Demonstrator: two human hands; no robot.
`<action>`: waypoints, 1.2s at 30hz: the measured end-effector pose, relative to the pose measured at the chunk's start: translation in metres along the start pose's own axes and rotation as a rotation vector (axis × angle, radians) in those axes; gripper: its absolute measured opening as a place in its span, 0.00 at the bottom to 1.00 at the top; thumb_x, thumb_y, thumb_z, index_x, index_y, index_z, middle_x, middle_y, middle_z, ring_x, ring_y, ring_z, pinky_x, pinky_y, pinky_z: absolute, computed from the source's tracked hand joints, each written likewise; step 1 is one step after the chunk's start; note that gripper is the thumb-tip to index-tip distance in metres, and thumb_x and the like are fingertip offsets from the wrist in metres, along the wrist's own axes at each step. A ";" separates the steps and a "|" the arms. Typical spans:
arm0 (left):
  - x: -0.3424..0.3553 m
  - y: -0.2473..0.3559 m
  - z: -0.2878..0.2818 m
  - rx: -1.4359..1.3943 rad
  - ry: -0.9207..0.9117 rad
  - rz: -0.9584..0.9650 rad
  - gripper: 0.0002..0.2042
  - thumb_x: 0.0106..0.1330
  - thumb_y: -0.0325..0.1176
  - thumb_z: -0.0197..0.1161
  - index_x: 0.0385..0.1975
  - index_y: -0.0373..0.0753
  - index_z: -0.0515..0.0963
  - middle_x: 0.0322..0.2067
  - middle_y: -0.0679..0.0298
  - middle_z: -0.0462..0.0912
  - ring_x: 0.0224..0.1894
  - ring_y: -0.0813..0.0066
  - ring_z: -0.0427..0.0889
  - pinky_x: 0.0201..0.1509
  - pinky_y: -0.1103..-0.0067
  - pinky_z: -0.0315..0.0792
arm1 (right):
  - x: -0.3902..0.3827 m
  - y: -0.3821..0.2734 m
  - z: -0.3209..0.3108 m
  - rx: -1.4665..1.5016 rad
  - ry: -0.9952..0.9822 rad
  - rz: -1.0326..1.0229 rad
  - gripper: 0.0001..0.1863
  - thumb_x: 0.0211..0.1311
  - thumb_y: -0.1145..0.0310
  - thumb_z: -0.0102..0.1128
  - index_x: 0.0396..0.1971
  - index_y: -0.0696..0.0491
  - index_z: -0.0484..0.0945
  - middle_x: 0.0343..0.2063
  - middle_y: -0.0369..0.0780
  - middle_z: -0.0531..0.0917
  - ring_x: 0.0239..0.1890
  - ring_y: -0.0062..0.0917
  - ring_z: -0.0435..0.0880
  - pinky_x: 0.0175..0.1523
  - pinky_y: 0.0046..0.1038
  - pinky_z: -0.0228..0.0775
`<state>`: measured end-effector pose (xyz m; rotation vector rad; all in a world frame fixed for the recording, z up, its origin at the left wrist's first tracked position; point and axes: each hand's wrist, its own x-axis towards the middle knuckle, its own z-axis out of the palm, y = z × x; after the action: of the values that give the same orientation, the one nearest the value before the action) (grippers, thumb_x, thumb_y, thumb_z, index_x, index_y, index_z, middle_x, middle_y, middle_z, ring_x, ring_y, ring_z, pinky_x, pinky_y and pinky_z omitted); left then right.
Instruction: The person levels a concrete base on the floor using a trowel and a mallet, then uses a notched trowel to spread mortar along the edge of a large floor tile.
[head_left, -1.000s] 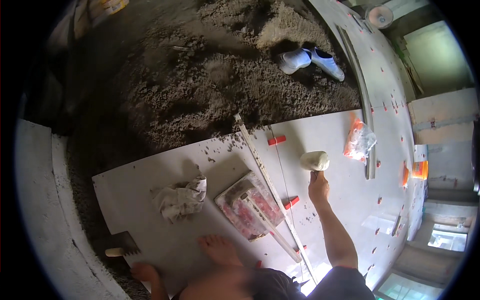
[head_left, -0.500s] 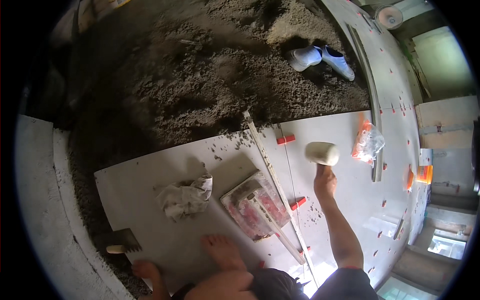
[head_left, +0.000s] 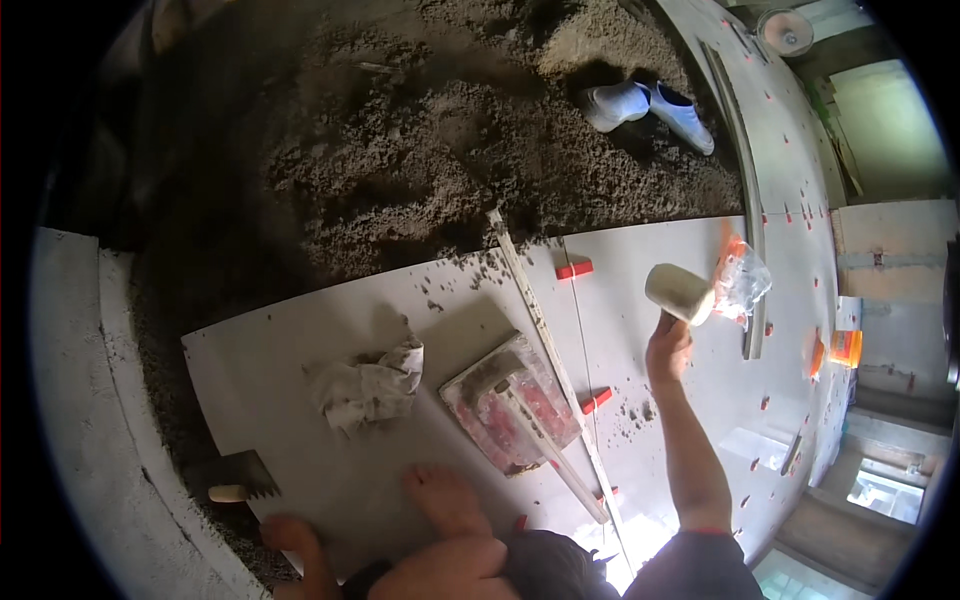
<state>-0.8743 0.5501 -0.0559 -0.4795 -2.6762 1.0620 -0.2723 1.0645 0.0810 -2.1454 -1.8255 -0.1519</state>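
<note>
My right hand is closed round the handle of a mallet with a pale, thick head, held above the tiles beyond a red clip. At the lower left my left hand rests by the edge of a large light-grey tile, in dim light, with its fingers lying on it. Nearest to it is a notched trowel with a pale wooden handle. A suction-plate tool with a long handle bar lies on the tile. Beside it is a crumpled greyish cloth.
A long straight strip lies along the tile joint, with red levelling wedges near it. Rough mortar spreads beyond the tile, with a pair of light shoes on it. A plastic bag lies right. My bare foot is on the tile.
The mallet and my right hand have moved right and slightly up, toward the plastic bag, and the mallet head has tilted. My left hand stays about where it was.
</note>
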 end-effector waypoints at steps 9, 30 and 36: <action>-0.003 -0.003 -0.005 -0.200 0.018 0.003 0.16 0.71 0.37 0.44 0.45 0.28 0.70 0.45 0.44 0.72 0.45 0.45 0.73 0.48 0.56 0.70 | 0.008 -0.015 0.001 -0.296 -0.381 0.041 0.08 0.67 0.63 0.53 0.36 0.52 0.74 0.30 0.47 0.83 0.33 0.46 0.82 0.35 0.44 0.75; -0.001 0.000 -0.016 0.168 0.344 0.106 0.11 0.67 0.35 0.49 0.36 0.39 0.78 0.33 0.59 0.77 0.33 0.62 0.77 0.36 0.65 0.73 | -0.018 0.106 -0.003 -0.077 -0.008 -0.052 0.15 0.64 0.65 0.54 0.47 0.57 0.74 0.45 0.50 0.76 0.48 0.44 0.72 0.53 0.41 0.65; -0.004 -0.002 0.004 0.002 0.114 0.023 0.16 0.71 0.38 0.47 0.46 0.30 0.69 0.41 0.48 0.74 0.37 0.50 0.76 0.37 0.61 0.74 | -0.162 0.080 -0.029 0.430 -0.131 2.014 0.29 0.67 0.46 0.43 0.57 0.54 0.66 0.54 0.45 0.72 0.51 0.36 0.75 0.47 0.42 0.74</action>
<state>-0.8721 0.5447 -0.0579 -0.5538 -2.5765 1.0114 -0.2195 0.8921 0.0488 -2.4669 0.7800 0.7216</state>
